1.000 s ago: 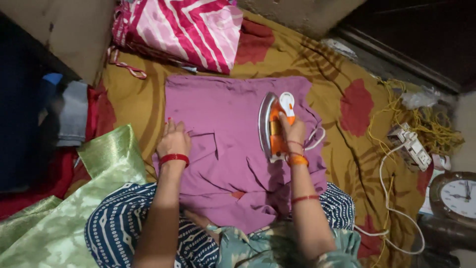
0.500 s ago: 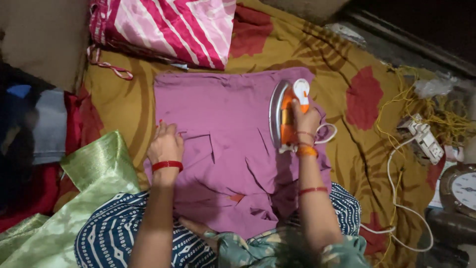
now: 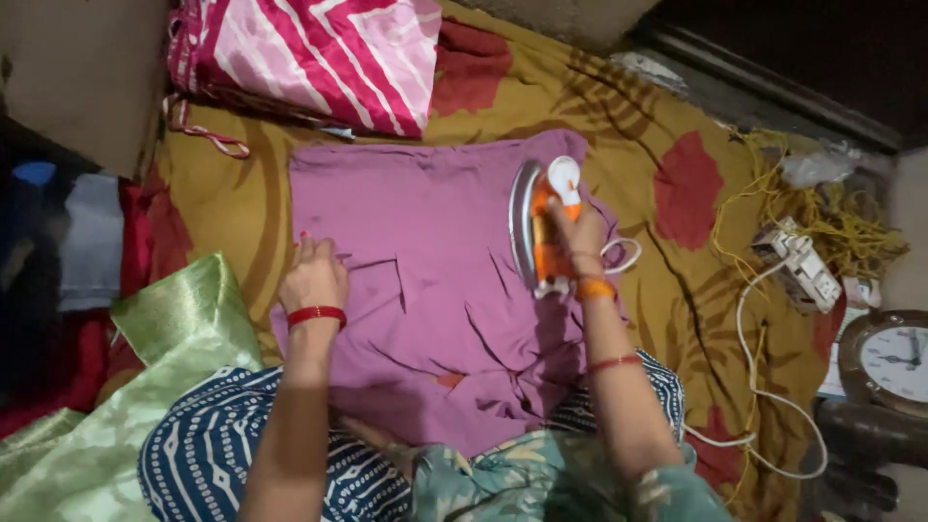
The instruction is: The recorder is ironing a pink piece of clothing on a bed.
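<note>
A purple garment lies spread on a mustard bedsheet with red flowers. My right hand grips the orange handle of an electric iron, which is tipped on its side at the garment's right edge with its metal soleplate facing left. My left hand rests flat on the garment's left side, fingers spread over the creased cloth. Red and orange bangles circle both wrists.
A pink-and-white striped cloth lies folded at the top. Shiny green fabric sits at the lower left. A white power strip with cords and a yellow tangled wire lies right. A round clock stands at the right edge.
The iron and my right hand have shifted slightly up and right along the garment's edge. My left hand stays pressed on the cloth.
</note>
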